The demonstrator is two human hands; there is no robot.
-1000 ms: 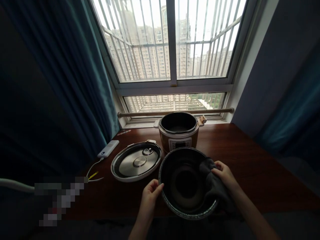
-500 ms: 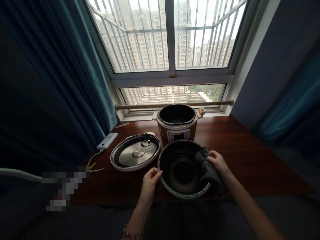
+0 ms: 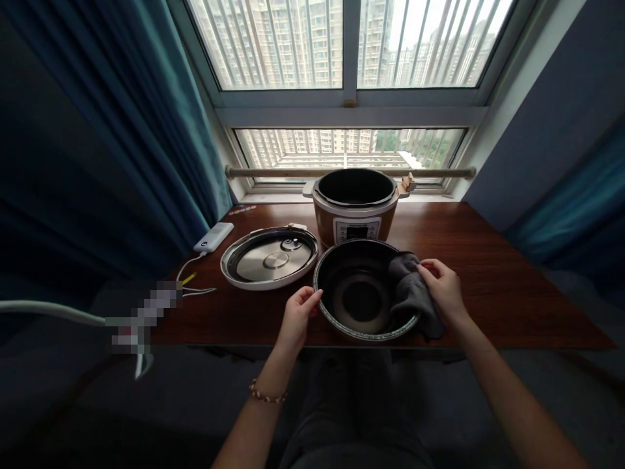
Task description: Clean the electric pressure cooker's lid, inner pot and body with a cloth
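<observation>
A black inner pot point(image 3: 361, 299) is tilted toward me at the table's front edge. My left hand point(image 3: 299, 316) pinches its left rim between thumb and fingers. On the right, my right hand point(image 3: 442, 286) grips a dark grey cloth point(image 3: 413, 286), which drapes over the pot's right rim, part inside and part outside. Right behind the pot stands the pressure cooker body point(image 3: 325, 218), uncovered, with a control panel on its front. The round cooker lid point(image 3: 273, 260) lies to the left, its metal inner face up.
The brown wooden table point(image 3: 498, 280) reaches back to a barred window. A white power bank point(image 3: 213, 238) with cables lies at the left, near a blue curtain point(image 3: 146, 130). A blurred-out patch covers something at the table's left front corner.
My view has tipped downward, so the table things sit higher and my legs show. Both hands keep their hold on the pot and cloth, with little other change.
</observation>
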